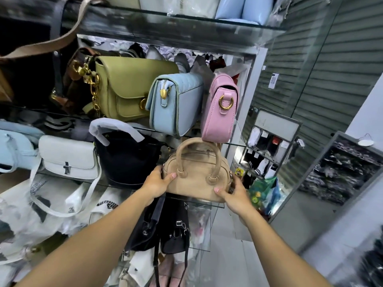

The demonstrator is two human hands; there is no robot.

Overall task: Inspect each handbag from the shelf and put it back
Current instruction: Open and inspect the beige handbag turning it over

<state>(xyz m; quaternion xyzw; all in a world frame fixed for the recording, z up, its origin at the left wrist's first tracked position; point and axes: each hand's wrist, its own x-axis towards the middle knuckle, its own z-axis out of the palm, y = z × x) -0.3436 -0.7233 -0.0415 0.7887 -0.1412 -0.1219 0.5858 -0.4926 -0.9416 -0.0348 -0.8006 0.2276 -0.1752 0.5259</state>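
A small tan suede handbag [196,172] with two rounded handles stands upright at the right end of a glass shelf [215,203]. My left hand [158,182] grips its left end, thumb on the front face. My right hand [234,195] holds its lower right corner, thumb pressed on the front. On the same shelf to the left stand a black bucket bag [128,160] with wrapped handles and a white flap bag [69,159]. The shelf above carries an olive-green bag [128,88] with a gold chain, a light-blue quilted bag [178,104] and a pink bag [220,108].
Black bags [163,228] hang or stand on lower shelves under my arms. More pale blue bags [244,8] sit on the top shelf. A sock rack [267,154] and a colourful plastic bag [267,190] stand to the right, before a grey shutter [323,65].
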